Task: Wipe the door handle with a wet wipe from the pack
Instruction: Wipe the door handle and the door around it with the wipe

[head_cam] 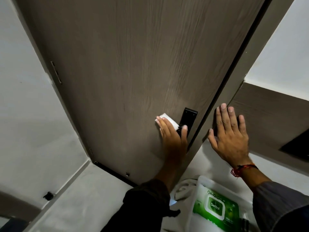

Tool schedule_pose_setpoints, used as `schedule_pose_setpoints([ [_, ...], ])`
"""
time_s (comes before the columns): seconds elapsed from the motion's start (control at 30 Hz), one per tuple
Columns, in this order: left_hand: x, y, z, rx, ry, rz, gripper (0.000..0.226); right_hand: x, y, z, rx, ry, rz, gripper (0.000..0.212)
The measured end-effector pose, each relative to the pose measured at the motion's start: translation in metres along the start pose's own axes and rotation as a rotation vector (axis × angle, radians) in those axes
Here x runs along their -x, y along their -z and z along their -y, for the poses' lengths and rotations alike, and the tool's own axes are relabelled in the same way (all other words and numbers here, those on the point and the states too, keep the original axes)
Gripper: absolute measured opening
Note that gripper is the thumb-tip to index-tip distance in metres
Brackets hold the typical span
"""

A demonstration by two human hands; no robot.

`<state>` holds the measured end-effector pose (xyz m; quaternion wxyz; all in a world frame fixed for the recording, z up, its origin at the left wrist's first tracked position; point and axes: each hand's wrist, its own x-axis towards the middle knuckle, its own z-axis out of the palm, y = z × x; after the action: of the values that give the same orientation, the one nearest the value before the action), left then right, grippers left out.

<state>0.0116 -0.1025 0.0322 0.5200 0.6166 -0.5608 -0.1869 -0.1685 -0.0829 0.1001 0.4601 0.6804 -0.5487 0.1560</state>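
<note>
The black door handle (189, 116) with its tall backplate sits near the right edge of a brown wood-grain door (125, 72). My left hand (173, 136) grips the lever through a folded white wet wipe (168, 122), which hides most of the lever. My right hand (229, 136) lies flat with fingers spread on the brown door frame, just right of the door's edge, holding nothing. The green and white wet wipe pack (215, 206) lies below, between my forearms.
White walls flank the door on both sides. A hinge (56, 72) shows on the door's left edge. A black door stop (48, 195) sits on the grey floor at lower left. A white cloth-like object (184, 188) lies beside the pack.
</note>
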Motion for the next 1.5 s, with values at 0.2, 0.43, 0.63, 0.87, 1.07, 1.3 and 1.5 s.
schedule_pose_setpoints([
  [0.2,0.013,-0.014,-0.014,0.080,0.019,-0.049,0.077,-0.001,-0.003,0.000,-0.013,0.012,-0.012,0.082],
  [0.43,-0.003,-0.014,-0.006,0.057,0.086,-0.038,0.060,-0.001,0.000,-0.002,-0.029,0.013,0.002,0.082],
  [0.63,0.014,-0.006,-0.013,-0.042,0.026,-0.053,0.059,0.000,-0.001,0.000,-0.043,0.008,0.004,0.081],
  [0.87,0.032,0.000,-0.002,-0.407,-0.261,0.175,0.066,0.000,0.004,-0.001,-0.060,0.003,0.021,0.084],
  [1.07,0.023,0.006,0.017,-0.606,-0.579,0.218,0.063,0.000,0.008,-0.001,-0.057,0.008,0.060,0.083],
  [1.3,0.035,-0.009,0.030,-0.578,-0.486,0.124,0.064,0.000,0.013,-0.003,-0.054,0.014,0.070,0.078],
  [1.5,0.034,-0.008,0.033,-0.601,-0.500,0.139,0.066,-0.002,0.014,-0.004,-0.058,0.020,0.077,0.080],
])
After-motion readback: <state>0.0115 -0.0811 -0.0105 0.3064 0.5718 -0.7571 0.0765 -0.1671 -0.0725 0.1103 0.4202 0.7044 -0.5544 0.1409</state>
